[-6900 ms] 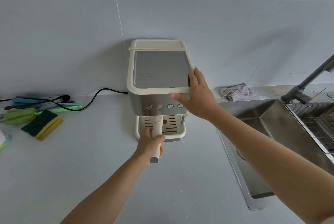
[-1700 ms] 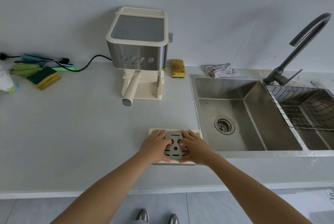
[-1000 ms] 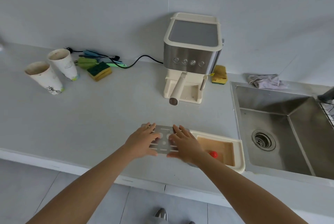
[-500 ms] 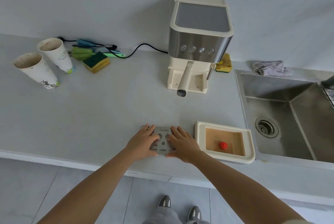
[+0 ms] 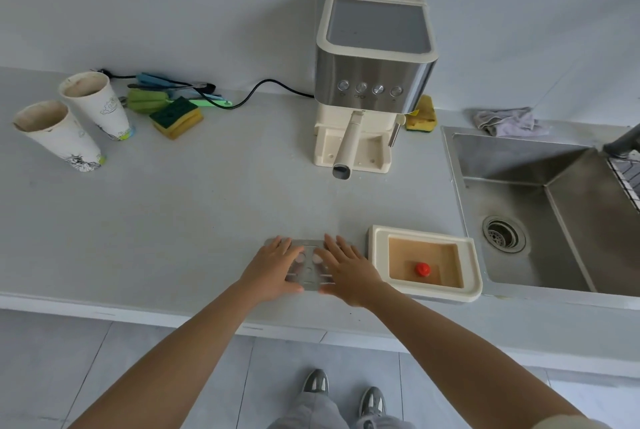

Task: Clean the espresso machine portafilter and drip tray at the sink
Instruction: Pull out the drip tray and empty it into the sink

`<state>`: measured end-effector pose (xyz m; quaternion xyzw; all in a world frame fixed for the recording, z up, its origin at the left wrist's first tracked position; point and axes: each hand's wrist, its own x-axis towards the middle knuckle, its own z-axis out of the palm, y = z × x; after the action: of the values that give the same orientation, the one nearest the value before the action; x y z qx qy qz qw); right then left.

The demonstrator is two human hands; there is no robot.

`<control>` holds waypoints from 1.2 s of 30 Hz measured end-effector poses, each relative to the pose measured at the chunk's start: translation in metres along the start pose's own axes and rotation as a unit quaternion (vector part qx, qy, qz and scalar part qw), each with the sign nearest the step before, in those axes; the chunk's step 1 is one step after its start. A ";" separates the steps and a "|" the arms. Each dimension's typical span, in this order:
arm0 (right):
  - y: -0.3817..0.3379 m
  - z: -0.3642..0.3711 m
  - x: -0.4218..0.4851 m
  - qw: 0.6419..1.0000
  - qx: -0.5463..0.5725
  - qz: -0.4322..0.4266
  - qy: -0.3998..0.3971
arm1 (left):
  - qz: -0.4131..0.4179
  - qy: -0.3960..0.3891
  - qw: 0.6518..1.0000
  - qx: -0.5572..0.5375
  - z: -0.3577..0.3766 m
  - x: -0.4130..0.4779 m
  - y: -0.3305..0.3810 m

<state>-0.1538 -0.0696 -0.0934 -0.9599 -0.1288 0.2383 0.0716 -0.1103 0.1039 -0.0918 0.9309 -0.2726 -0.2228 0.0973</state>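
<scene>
The left hand (image 5: pixel 273 267) and the right hand (image 5: pixel 349 271) are lying flat, fingers straight and slightly spread, both resting on the metal grate (image 5: pixel 309 272), which is lying near the near edge of the counter (image 5: pixel 173 203). The cream drip tray (image 5: pixel 426 233) is sitting just right of the grate, beside the sink (image 5: pixel 519 158), and is holding brownish liquid and a red float (image 5: pixel 423 268). The portafilter (image 5: pixel 348 146) is projecting from the espresso machine (image 5: pixel 375 58) at the far wall, and two stained paper cups (image 5: pixel 59 132) are standing at far left.
</scene>
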 end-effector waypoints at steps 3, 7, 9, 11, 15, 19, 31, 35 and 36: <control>0.006 -0.007 -0.011 0.999 0.025 0.009 0.030 | -0.005 0.005 0.999 -0.039 0.001 0.002 0.015; 0.026 -0.018 -0.037 0.992 0.077 0.043 0.086 | 0.002 0.014 0.997 -0.077 0.004 0.006 0.043; 0.042 -0.020 -0.054 0.987 0.097 0.075 0.104 | 0.001 0.014 0.997 -0.080 0.006 0.009 0.057; 0.061 -0.019 -0.071 0.980 0.109 0.113 0.119 | 0.007 0.012 0.997 -0.077 0.009 0.013 0.070; 0.103 -0.008 -0.103 0.963 0.148 0.186 0.127 | 0.005 0.015 0.997 -0.082 0.014 0.024 0.092; 0.134 0.007 -0.128 0.953 0.172 0.214 0.131 | -0.006 0.000 0.996 -0.088 0.016 0.032 0.109; 0.167 0.027 -0.139 0.947 0.235 0.192 0.109 | -0.044 0.049 0.982 -0.178 0.037 0.044 0.133; 0.169 0.026 -0.140 0.938 0.271 0.169 0.135 | -0.069 0.068 0.973 -0.208 0.041 0.047 0.135; 0.171 0.026 -0.140 0.937 0.275 0.163 0.139 | -0.069 0.070 0.971 -0.217 0.042 0.047 0.136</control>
<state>-0.2496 -0.2705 -0.0887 -0.9341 0.1111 0.1367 0.3104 -0.1577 -0.0372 -0.1043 0.9172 -0.1457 -0.2174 0.3003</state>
